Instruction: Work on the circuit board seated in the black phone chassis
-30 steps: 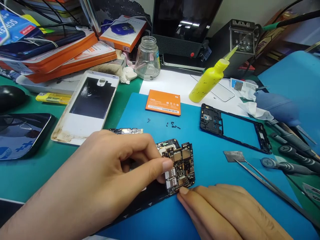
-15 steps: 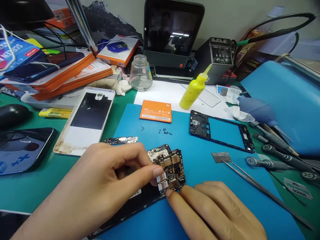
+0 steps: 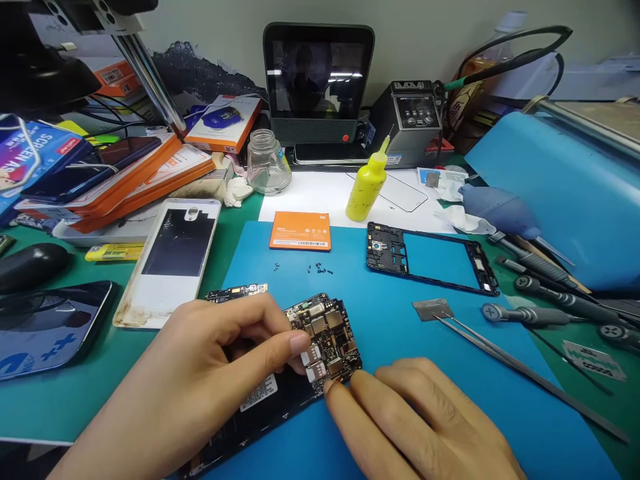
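Since before, blue mat [image 3: 410, 347] lower, more cluttered green bench [image 3: 75, 393].

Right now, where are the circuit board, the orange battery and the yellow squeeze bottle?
circuit board [image 3: 327, 333]: head view, on its shielded middle, between both hands.
orange battery [image 3: 301, 235]: head view, centre of its orange face.
yellow squeeze bottle [image 3: 365, 193]: head view, on its speckled body.
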The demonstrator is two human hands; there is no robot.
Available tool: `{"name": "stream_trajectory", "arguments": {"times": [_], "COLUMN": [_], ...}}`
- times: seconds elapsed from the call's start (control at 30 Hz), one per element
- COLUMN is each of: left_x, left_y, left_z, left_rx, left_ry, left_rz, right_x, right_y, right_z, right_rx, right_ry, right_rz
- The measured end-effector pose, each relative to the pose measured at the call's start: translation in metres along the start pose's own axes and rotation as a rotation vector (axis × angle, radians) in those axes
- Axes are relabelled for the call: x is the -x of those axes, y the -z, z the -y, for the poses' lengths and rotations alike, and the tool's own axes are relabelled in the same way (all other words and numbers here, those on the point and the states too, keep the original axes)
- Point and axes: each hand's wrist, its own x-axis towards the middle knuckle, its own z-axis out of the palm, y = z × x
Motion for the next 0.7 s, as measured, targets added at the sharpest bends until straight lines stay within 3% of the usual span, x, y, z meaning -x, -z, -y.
{"name": "stream_trajectory", "arguments": {"times": [0.2, 0.37, 0.7], "left_x": [0.000, 0.002, 0.001], "left_y": [0.001, 0.001, 0.000], "left_z": [-0.002, -0.003, -0.008], "left_rx": [0.060, 0.037, 0.049], "left_ry": [0.011, 0.006, 0.048], "left_rz": [0.010, 0.011, -0.007], "right_x": [-0.004, -0.011, -0.013], "right_y": [0.003, 0.007, 0.006], "right_z": [-0.006, -0.006, -0.005], "right_rx": [-0.049, -0.167, -0.333], "right_ry": [-0.218, -0.340, -0.338], "right_rz": [-0.089, -0.083, -0.074]}}
